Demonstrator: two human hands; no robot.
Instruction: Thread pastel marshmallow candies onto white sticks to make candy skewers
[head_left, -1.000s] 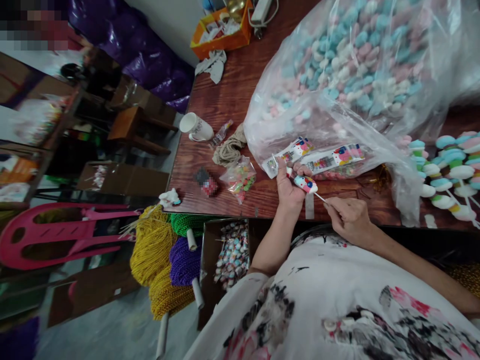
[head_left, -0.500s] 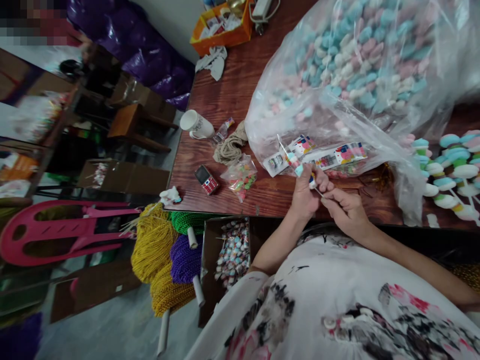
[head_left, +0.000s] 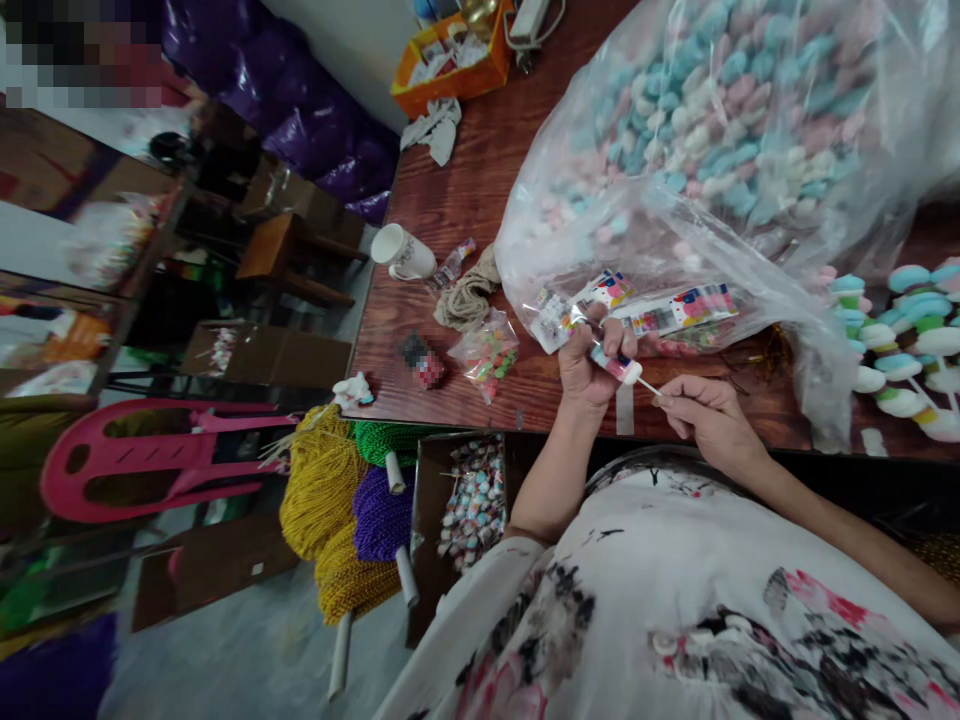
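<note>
The left hand (head_left: 589,362) is closed around a wrapped candy skewer (head_left: 615,365), held just above the near edge of the wooden table (head_left: 465,190). The right hand (head_left: 705,418) pinches the skewer's thin stick (head_left: 649,386) between fingertips (other fingers curled). A large clear bag of candies (head_left: 720,150) lies just behind.

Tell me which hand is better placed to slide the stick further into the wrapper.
Probably the right hand: it pinches the free end of the stick, in line with the wrapper. The left hand is wrapped around the wrapped candy, bracing it.
</note>
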